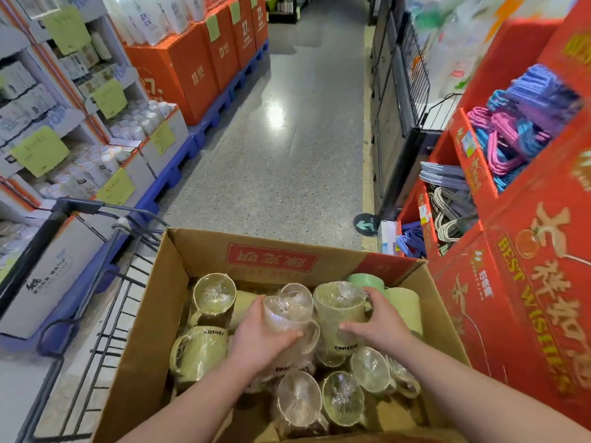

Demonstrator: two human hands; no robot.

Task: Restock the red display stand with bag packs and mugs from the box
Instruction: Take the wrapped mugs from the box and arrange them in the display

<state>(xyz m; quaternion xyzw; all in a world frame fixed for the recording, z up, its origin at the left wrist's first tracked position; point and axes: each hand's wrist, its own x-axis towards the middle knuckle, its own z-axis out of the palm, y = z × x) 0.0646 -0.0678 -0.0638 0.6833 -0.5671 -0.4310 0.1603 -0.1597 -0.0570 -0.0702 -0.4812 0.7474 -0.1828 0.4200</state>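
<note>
- Our left hand (pixel 265 337) curls round a wrapped mug (pixel 289 310) in the box (pixel 172 282); our right hand (pixel 380 318) grips a second mug (pixel 339 310), both mouth-up.
- We see the red stand (pixel 527 298) just right of the box, nearest our right hand.

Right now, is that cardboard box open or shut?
Open. The box has its flaps spread outward, and plastic-wrapped mugs show inside from above.
</note>
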